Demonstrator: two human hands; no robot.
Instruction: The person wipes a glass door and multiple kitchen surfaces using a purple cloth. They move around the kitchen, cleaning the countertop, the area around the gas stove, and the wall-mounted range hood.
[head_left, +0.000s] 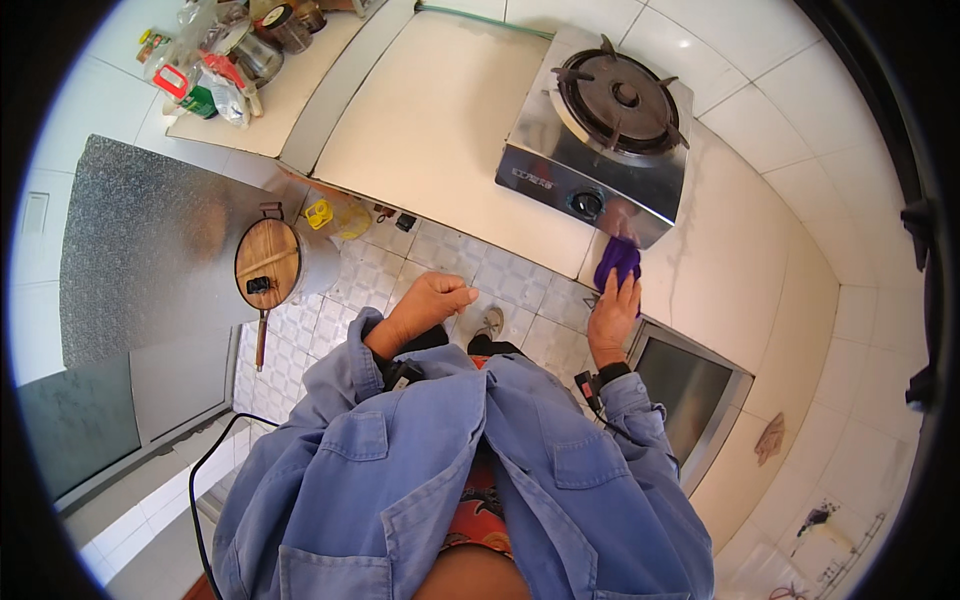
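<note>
My right hand (614, 315) presses its fingers on a purple cloth (616, 264), which lies on the cream countertop (435, 120) at its front edge, just before the gas stove (592, 142). The cloth's far end is close to the stove's steel front; whether they touch is unclear. The stove has one round burner with a black pan support and a black knob. My left hand (435, 300) hangs above the tiled floor in front of the counter, fingers curled in, with nothing seen in it.
A round wooden lid (268, 262) with a small black object on it stands at the left, near a yellow-capped container (321, 214). Jars (287, 28) and bottles crowd the upper-left shelf. A glazed cabinet door (686, 382) is below the counter at right. A black cable (196, 480) loops at left.
</note>
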